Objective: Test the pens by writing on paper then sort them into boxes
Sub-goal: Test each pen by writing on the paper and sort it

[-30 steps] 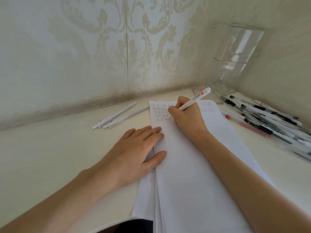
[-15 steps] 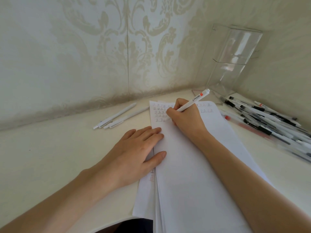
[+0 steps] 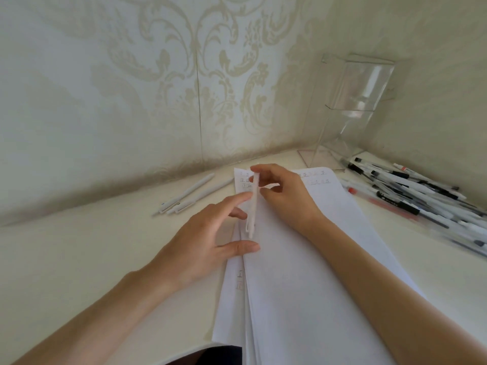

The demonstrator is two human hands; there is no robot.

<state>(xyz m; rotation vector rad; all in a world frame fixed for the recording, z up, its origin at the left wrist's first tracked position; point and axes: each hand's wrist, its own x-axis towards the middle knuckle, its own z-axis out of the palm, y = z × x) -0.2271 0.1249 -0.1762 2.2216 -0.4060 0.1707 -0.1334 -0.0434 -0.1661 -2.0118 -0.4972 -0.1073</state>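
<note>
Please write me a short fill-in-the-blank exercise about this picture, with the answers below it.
1. The right hand holds one white ____.
2. The left hand holds ____.
3. ____ white pens lie left of the paper.
Answers: pen; nothing; two.

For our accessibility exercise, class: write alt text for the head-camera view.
A right hand pinches a blurred white pen by one end above a stack of paper, the left hand open beside it. At left lie two white pens; at right, a pen pile.
</note>
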